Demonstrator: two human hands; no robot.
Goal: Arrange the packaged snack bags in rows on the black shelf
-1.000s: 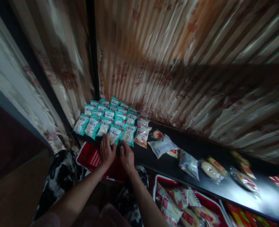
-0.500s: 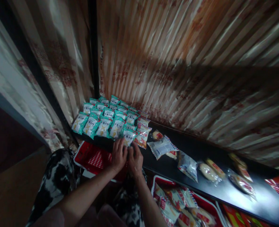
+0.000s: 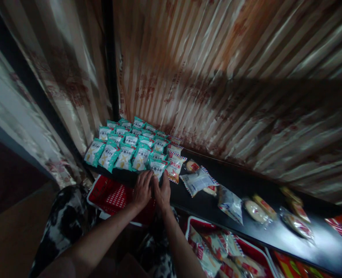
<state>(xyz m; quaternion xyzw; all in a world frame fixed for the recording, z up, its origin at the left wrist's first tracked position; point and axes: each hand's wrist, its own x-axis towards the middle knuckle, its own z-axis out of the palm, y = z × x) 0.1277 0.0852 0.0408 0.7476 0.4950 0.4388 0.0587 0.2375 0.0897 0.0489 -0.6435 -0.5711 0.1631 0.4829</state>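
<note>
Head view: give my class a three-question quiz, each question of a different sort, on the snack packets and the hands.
1. True or false: the teal packets lie in rows at the left end of the black shelf.
2. The left hand and right hand meet at the front row's: A left end; B middle; C right end.
3. Fill in: below the hands sits a red ____.
Key: 1 true; 2 C; 3 basket.
</note>
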